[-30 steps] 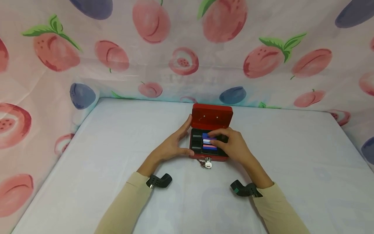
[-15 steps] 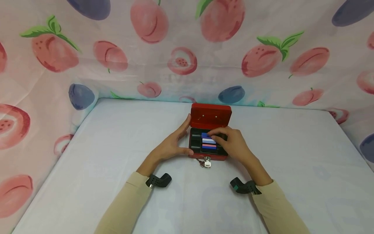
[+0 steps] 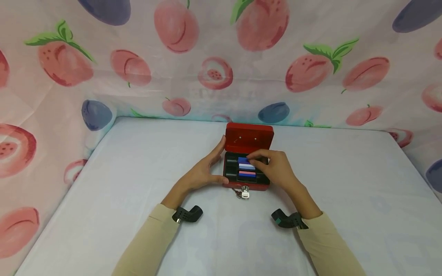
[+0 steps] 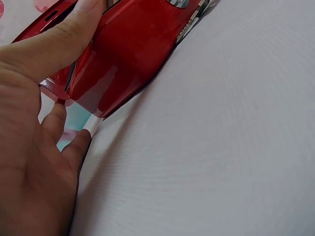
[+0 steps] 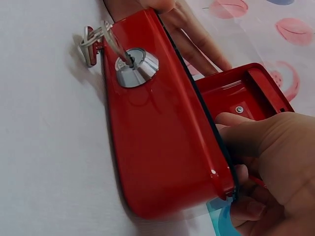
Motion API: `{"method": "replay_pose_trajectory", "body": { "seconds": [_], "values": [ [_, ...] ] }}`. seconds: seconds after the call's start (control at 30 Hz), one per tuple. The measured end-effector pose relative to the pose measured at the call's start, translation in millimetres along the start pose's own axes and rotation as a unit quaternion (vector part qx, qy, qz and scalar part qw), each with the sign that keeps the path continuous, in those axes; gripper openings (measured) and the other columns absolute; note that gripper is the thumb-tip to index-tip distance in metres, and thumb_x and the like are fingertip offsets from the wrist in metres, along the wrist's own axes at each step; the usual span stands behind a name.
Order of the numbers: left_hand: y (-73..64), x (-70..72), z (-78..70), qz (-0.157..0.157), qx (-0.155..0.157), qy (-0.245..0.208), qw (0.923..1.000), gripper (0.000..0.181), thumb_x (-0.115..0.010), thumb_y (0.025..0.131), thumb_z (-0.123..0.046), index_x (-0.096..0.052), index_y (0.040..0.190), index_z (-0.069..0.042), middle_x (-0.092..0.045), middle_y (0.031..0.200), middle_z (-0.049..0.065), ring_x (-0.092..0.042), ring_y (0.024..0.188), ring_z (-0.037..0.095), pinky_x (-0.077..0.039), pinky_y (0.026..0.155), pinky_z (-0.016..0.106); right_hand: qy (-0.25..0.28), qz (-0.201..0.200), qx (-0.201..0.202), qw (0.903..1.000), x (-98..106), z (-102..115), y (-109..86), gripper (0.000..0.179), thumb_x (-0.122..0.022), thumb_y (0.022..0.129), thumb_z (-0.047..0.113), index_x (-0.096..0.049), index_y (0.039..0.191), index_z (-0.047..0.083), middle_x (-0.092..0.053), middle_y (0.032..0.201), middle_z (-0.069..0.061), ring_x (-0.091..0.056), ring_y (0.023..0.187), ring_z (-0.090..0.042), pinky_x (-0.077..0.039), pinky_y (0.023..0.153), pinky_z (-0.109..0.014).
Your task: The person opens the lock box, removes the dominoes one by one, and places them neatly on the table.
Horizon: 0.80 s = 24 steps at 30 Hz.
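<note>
At the left edge we see a fruit-printed cloth, which also runs along the back above a white table covering. Next comes a beige left sleeve, with a black wrist camera at its cuff. The left hand lies against the left side of a red metal box, its fingers extended and its thumb well apart from them; the thumb rests at the front left corner, while the fingertips reach up beside the raised lid.

The box stands on the table covering near the middle of our view, with its lid leaning back. In its black tray we make out, from back to front, a blue piece, a white and light-blue piece and a pink and blue piece. A silver lock sits on the front wall, with keys hanging from it.

To the right, the right hand reaches over the box's right side with bent fingers. Index finger and thumb are close together at the blue piece's right end; we cannot tell whether they pinch it. A second wrist camera and the right sleeve follow.
</note>
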State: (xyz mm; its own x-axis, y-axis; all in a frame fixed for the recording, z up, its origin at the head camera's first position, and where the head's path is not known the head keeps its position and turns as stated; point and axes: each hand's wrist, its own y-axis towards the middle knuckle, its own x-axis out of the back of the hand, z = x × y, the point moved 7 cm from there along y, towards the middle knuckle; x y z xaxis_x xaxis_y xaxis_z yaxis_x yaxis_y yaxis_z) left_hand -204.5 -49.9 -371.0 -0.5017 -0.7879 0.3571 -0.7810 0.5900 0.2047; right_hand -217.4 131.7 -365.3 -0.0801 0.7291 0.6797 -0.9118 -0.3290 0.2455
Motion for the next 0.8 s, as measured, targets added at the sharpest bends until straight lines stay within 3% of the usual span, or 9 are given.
{"method": "replay_pose_trajectory", "body": {
  "seconds": [0.17, 0.43, 0.8],
  "values": [
    [-0.1, 0.3, -1.0, -0.001, -0.005, 0.001, 1.0, 0.108, -0.077, 0.068, -0.009, -0.002, 0.144, -0.021, 0.0, 0.149, -0.005, -0.009, 0.133, 0.013, -0.02, 0.104, 0.045, -0.009, -0.004, 0.008, 0.9999, 0.4, 1.9, 2.1, 0.014, -0.064, 0.083, 0.018, -0.068, 0.096, 0.016, -0.065, 0.092, 0.003, -0.053, 0.073, -0.014, -0.046, 0.056, -0.029],
    [-1.1, -0.5, 2.1, -0.002, 0.011, 0.009, 0.9999, 0.108, -0.077, 0.068, -0.012, -0.001, 0.144, -0.023, 0.0, 0.148, -0.007, -0.012, 0.133, 0.015, -0.021, 0.104, 0.045, -0.037, 0.008, 0.008, 0.9992, -2.3, 4.5, 2.8, 0.015, -0.064, 0.083, 0.02, -0.068, 0.097, 0.017, -0.065, 0.091, 0.002, -0.053, 0.072, -0.013, -0.047, 0.059, -0.027],
    [-0.1, 0.0, 1.0, -0.001, -0.017, 0.008, 0.9998, 0.109, -0.077, 0.067, -0.01, -0.001, 0.144, -0.019, 0.0, 0.149, -0.005, -0.007, 0.133, 0.012, -0.02, 0.104, 0.045, -0.066, 0.011, 0.027, 0.9974, -4.7, 4.0, 4.4, 0.017, -0.065, 0.082, 0.022, -0.068, 0.098, 0.017, -0.065, 0.094, 0.003, -0.055, 0.081, -0.012, -0.049, 0.068, -0.031]
  ]
}}
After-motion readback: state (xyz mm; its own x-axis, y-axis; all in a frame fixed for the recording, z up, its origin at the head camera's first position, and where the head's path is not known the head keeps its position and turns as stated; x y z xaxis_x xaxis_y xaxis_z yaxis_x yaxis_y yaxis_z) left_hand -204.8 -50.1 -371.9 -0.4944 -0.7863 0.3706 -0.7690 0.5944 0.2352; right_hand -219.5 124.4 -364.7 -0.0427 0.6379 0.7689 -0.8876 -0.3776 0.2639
